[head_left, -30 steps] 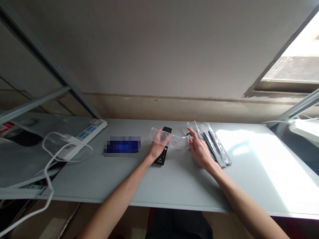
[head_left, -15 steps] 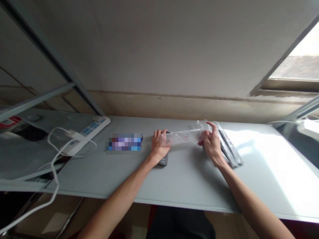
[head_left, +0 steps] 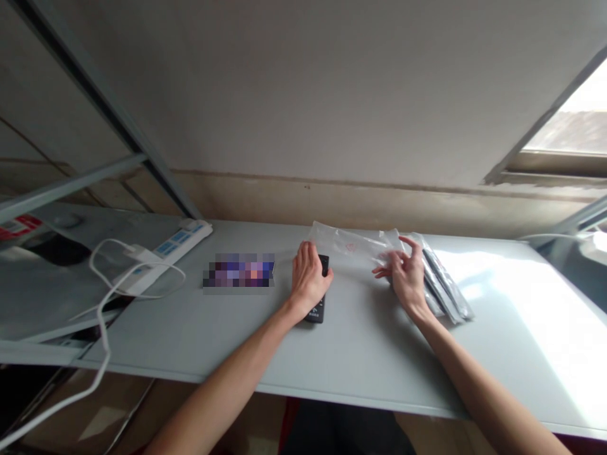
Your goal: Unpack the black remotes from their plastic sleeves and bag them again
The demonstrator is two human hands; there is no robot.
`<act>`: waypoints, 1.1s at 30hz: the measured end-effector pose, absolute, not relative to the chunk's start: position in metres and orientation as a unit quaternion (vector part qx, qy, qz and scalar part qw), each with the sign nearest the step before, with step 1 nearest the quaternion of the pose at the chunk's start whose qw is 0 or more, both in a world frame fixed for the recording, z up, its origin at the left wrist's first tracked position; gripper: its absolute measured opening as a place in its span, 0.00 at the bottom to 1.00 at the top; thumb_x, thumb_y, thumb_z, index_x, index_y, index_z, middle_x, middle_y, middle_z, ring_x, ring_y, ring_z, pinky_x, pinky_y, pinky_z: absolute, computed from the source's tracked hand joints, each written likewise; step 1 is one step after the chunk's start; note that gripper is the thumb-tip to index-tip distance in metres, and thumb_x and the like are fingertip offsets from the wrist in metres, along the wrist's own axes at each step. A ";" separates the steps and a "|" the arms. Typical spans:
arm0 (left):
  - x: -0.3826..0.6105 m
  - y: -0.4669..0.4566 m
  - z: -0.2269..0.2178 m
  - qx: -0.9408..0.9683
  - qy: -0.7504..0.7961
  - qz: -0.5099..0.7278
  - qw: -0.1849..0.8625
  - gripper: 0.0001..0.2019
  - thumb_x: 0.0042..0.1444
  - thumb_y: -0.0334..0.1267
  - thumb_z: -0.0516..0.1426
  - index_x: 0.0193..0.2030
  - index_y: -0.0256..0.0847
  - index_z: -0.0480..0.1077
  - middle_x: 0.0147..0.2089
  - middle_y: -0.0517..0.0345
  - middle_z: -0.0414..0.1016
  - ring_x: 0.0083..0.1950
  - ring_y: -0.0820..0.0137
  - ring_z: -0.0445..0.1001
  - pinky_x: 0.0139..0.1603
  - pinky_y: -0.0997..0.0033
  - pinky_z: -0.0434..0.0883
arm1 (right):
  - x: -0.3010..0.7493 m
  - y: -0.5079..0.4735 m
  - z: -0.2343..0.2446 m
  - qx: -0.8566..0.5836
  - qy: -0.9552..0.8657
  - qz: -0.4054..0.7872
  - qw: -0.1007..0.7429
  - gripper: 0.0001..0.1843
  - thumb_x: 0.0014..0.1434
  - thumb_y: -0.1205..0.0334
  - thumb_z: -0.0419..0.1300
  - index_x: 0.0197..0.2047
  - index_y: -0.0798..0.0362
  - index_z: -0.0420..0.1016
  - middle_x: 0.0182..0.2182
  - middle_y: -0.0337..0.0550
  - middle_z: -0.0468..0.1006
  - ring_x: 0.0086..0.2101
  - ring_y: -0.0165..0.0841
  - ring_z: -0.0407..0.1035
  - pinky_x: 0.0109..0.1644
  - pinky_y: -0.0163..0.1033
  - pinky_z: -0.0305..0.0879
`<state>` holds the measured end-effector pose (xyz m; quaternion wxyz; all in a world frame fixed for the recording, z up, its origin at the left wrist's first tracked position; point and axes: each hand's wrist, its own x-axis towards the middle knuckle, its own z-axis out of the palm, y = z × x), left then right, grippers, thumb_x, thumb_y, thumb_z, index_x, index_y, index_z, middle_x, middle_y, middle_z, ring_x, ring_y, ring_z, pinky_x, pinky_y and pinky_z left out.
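Note:
A black remote control (head_left: 320, 297) lies on the grey table (head_left: 265, 341). My left hand (head_left: 308, 281) lies over it, fingers curled round its upper part. A clear plastic bag (head_left: 348, 245) with a small red mark lies on the table just beyond. My right hand (head_left: 405, 272) rests at the bag's right end with fingers spread and the fingertips on the plastic. A pile of bagged black remotes (head_left: 443, 281) lies right of that hand.
A blurred blue-purple box (head_left: 239, 272) sits left of the remote. A white power strip (head_left: 165, 249) with a white cable (head_left: 102, 303) lies at the far left. A metal shelf frame (head_left: 95, 95) rises on the left. A wall runs behind the table.
Both hands held the clear bag above the table before. The bag now lies flat on the table, my left hand has dropped onto the remote, and my right hand stays at the bag's right end.

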<state>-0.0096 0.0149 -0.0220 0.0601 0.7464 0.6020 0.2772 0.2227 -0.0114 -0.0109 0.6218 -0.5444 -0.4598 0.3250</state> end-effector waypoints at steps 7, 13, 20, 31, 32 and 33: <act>-0.012 0.023 -0.041 0.753 0.564 0.323 0.099 0.53 0.57 0.30 0.64 0.81 0.29 0.35 0.83 0.22 0.42 0.85 0.43 0.43 0.81 0.40 0.55 | 0.228 -0.012 -0.008 -0.578 -0.501 0.228 0.603 0.30 0.71 0.47 0.58 0.70 0.44 0.57 0.43 0.41 0.78 0.18 0.25 0.71 0.18 0.31 0.69; -0.014 0.025 -0.044 0.750 0.496 0.375 0.224 0.58 0.60 0.28 0.61 0.83 0.40 0.21 0.86 0.34 0.31 0.85 0.50 0.39 0.84 0.49 0.51 | 0.242 -0.009 0.000 -0.607 -0.495 0.171 0.598 0.31 0.69 0.51 0.58 0.72 0.44 0.57 0.47 0.46 0.79 0.20 0.27 0.72 0.20 0.33 0.71; -0.015 0.020 -0.028 0.774 0.498 0.332 0.208 0.55 0.61 0.24 0.59 0.84 0.48 0.26 0.86 0.43 0.23 0.86 0.54 0.33 0.83 0.52 0.53 | 0.240 -0.010 0.004 -0.623 -0.526 0.154 0.558 0.34 0.67 0.57 0.56 0.74 0.44 0.58 0.52 0.51 0.79 0.21 0.27 0.72 0.21 0.35 0.72; -0.014 0.014 -0.015 0.827 0.521 0.150 0.151 0.31 0.69 0.36 0.55 0.78 0.41 0.61 0.84 0.47 0.50 0.85 0.50 0.47 0.83 0.47 0.54 | 0.228 -0.012 -0.008 -0.611 -0.630 0.128 0.462 0.33 0.70 0.59 0.53 0.77 0.45 0.61 0.57 0.55 0.78 0.34 0.37 0.75 0.44 0.51 0.81; -0.014 0.014 -0.015 0.825 0.526 0.144 0.148 0.30 0.70 0.37 0.55 0.77 0.41 0.63 0.83 0.46 0.51 0.84 0.49 0.48 0.83 0.47 0.55 | 0.228 -0.012 -0.007 -0.610 -0.651 0.092 0.442 0.32 0.71 0.59 0.53 0.77 0.46 0.62 0.60 0.57 0.75 0.43 0.42 0.77 0.52 0.56 0.79; -0.014 0.014 -0.015 0.824 0.530 0.142 0.144 0.29 0.70 0.37 0.55 0.77 0.41 0.64 0.83 0.47 0.53 0.84 0.49 0.48 0.82 0.47 0.55 | 0.228 -0.012 -0.006 -0.608 -0.670 0.056 0.422 0.30 0.72 0.59 0.52 0.76 0.47 0.63 0.64 0.59 0.72 0.52 0.47 0.75 0.59 0.60 0.75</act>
